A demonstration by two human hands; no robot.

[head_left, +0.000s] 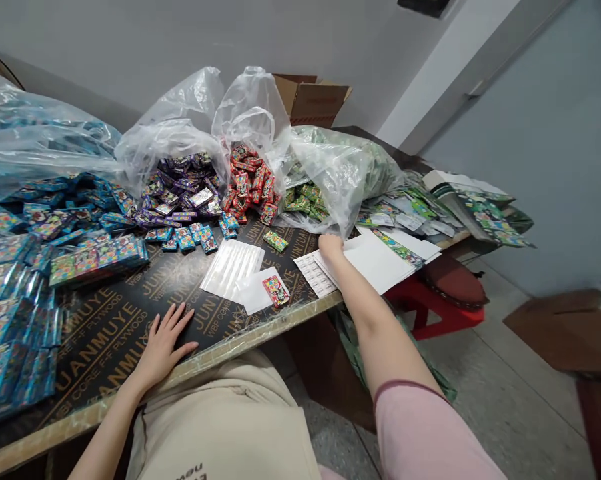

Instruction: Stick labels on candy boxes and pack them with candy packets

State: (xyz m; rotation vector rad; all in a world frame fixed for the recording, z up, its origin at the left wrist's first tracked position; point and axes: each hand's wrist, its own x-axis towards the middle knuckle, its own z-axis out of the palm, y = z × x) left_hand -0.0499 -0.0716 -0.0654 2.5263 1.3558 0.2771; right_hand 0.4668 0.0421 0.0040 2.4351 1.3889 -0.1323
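Note:
My left hand (167,340) lies flat on the dark plywood tabletop (130,333) near its front edge, fingers spread, holding nothing. Stretched forward, my right hand (331,247) is curled at the far end of a stack of white sheets (370,260), close to a clear bag (350,180) of green packets. Its fingertips are hidden, so what it grips does not show. Left of it lies a sheet of small printed labels (316,275). Between my hands rest a translucent ridged sheet (233,270), a small clear bag (253,291) and a red card (277,291). One green packet (275,241) lies behind them.
Clear bags spill purple packets (180,187) and red packets (250,183) along the back. Blue packets (80,207) and stacked blue boxes (5,313) fill the left. Green printed packages (490,207) overhang the right end, above a red stool (447,293). Cardboard boxes (565,327) stand right.

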